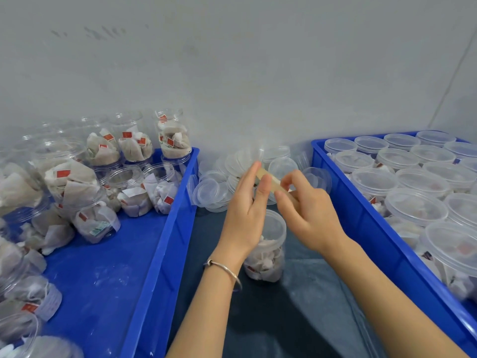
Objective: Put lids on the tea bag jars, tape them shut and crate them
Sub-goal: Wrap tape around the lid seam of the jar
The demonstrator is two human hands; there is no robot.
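A lidded clear jar of tea bags stands on the dark surface between two blue crates. Above it my left hand and my right hand stretch a strip of brownish tape between them. My left fingers pinch its far end; my right thumb and fingers pinch the near end. A heap of loose clear lids lies beyond the jar by the wall. The left crate holds several open jars of tea bags. The right crate is packed with lidded jars.
A grey wall rises close behind the crates. The near half of the left crate's floor shows bare blue plastic. A metal bangle sits on my left wrist. The dark strip between the crates runs toward me.
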